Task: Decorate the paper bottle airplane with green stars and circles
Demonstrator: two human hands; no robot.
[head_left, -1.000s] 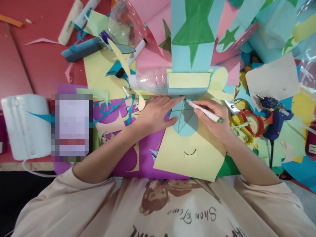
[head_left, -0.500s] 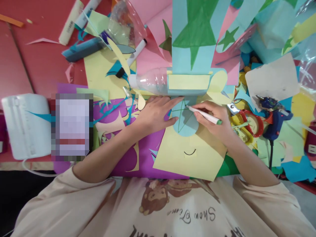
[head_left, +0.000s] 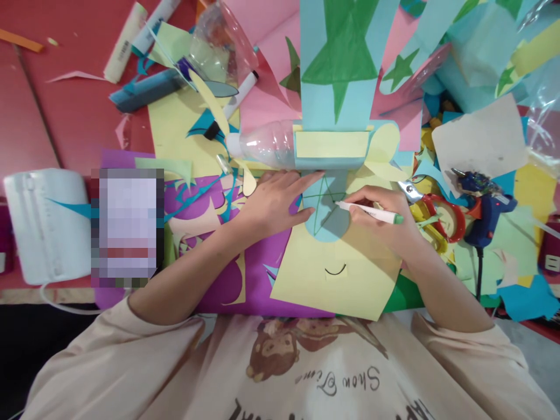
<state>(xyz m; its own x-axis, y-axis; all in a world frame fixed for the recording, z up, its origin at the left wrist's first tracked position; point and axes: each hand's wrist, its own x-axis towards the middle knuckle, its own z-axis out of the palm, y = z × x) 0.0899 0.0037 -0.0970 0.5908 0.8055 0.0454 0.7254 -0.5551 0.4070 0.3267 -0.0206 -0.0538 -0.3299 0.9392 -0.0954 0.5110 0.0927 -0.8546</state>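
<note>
My right hand (head_left: 385,219) pinches a white marker with a green end (head_left: 371,212), its tip at the right part of a green star outline on a blue rounded paper piece (head_left: 329,224). My left hand (head_left: 277,201) lies with fingers spread, its fingertips on the left side and top of that blue piece. Beneath is a yellow sheet (head_left: 306,277) with a small black curved line. Just beyond my hands a clear plastic bottle (head_left: 271,143) lies on its side, wrapped in blue and yellow paper. A tall blue strip with a green star (head_left: 347,58) stretches away behind it.
To the right are red-handled scissors (head_left: 448,219), a blue glue gun (head_left: 487,221) and paper scraps. A white device (head_left: 48,224) and a blurred-out screen (head_left: 129,224) are at the left. Several markers (head_left: 125,44) lie at the back left.
The marker tip has moved right and slightly nearer to me, and more green line shows at the star's right side. My left hand has stayed in place.
</note>
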